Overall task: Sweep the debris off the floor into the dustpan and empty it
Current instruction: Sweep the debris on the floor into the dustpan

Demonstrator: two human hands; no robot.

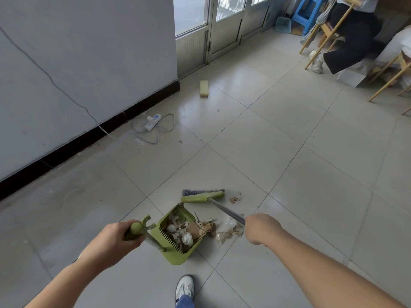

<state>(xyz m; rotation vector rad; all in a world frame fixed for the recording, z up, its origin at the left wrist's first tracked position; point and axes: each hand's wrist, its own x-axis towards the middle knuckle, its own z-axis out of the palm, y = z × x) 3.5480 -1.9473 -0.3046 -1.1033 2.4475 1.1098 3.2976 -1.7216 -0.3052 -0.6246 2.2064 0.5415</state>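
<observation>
Where tile floor (266, 152) meets wall (89, 52): power strip (153, 122), possibly sponge (204, 88).

The dustpan (178, 257) and broom (201, 197) on the floor (289, 163), ahead of the shoe (184, 285).
The debris (224, 235) lay in the dustpan and beside its right edge; the broom's head rested behind it. The power strip (153, 122) lay farther back on the left, by the wall (89, 52).
</observation>
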